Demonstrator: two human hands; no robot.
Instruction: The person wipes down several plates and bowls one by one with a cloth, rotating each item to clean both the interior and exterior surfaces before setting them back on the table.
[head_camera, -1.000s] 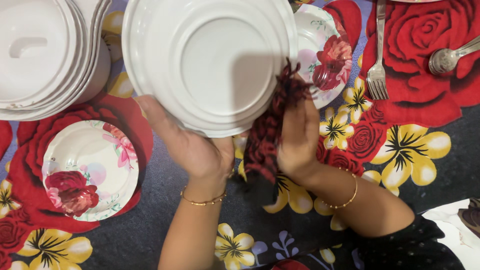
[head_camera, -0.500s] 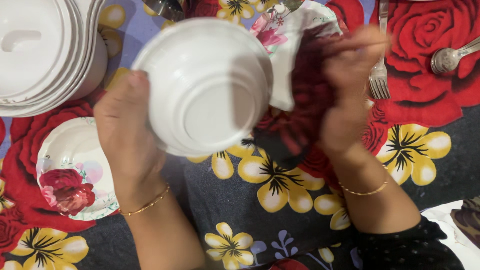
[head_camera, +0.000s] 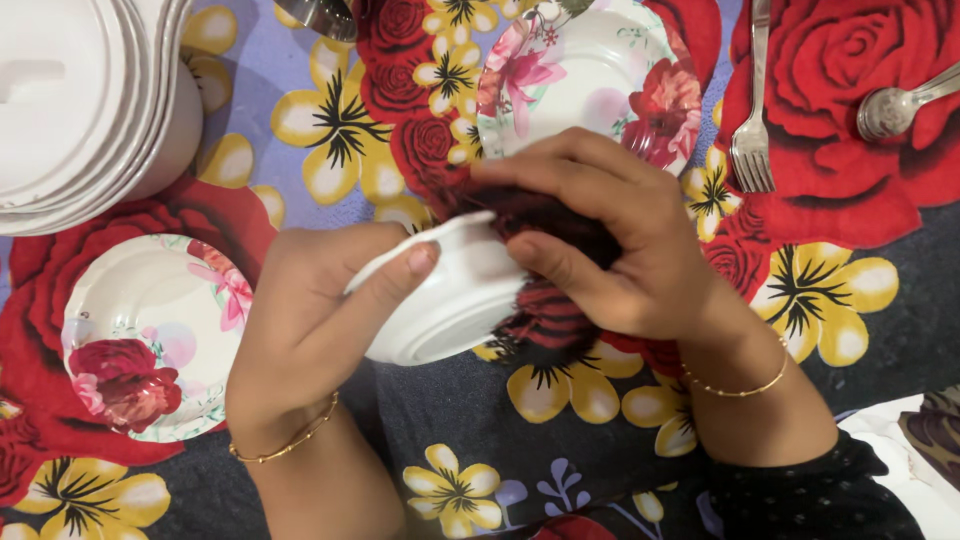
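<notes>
Floral cloth (head_camera: 600, 470): it is lying under both hands, covering the whole surface with red roses and yellow flowers.
Stack of white dishes (head_camera: 80, 100): it is sitting well above and outside the left hand, at the far corner.
Far floral plate (head_camera: 600, 70): it is lying just beyond the right hand's knuckles, partly hidden by them.
Near floral plate (head_camera: 140, 340): it is resting just outside the left hand, flat on the cloth.
White bowl (head_camera: 450, 310): it is being held between the two hands, tilted on edge with its underside facing the camera.
Left hand (head_camera: 320, 320): it is grasping the bowl at the rim, thumb pressing on the outer wall.
Right hand (head_camera: 610, 240): it is clenching a dark red cloth (head_camera: 545, 320) and pushing it against the bowl's rim and inside.
Fork (head_camera: 752, 110) and spoon (head_camera: 900, 105): they are lying beyond the right hand, apart from it.
Step in hand: the bowl is, by the look of it, being wiped dry, with the rim under the rag.
Next move: it probably calls for turning the bowl in the left hand's grip so the rag is reaching unwiped wall, keeping the hold firm on the edge.
</notes>
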